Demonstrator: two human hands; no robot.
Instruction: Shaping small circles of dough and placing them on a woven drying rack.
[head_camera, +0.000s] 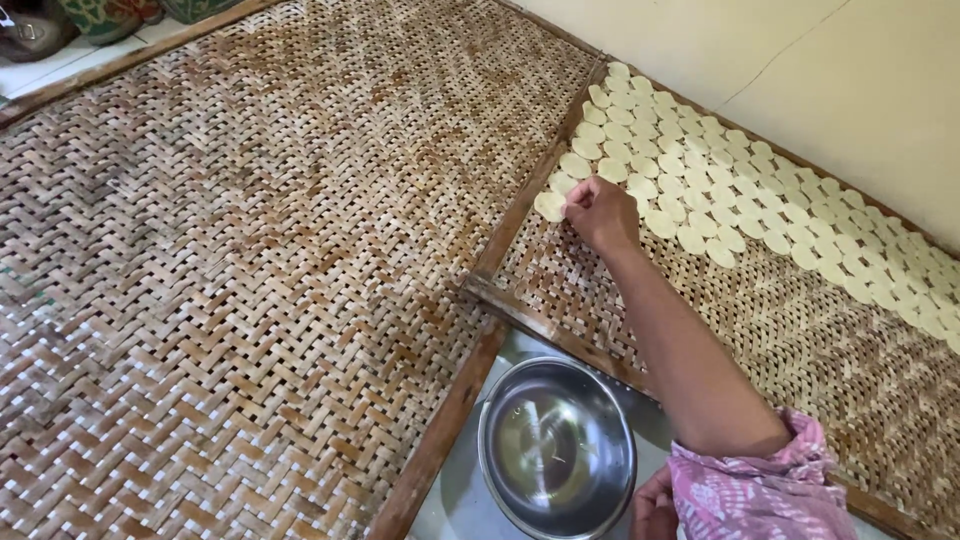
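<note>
One left hand (652, 508) half hidden beside bowl (556, 447).

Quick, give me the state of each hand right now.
Right hand: fingers closed, pinching a pale round dough disc at the woven tray's edge.
Left hand: only partly in view beside the steel bowl; cannot be told.

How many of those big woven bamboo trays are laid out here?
2. A bare woven tray fills the left; a second woven tray on the right holds rows of pale dough discs. Others may lie outside the picture.

Woven tray (800, 340) – pale discs (700, 180) (rows)
</note>
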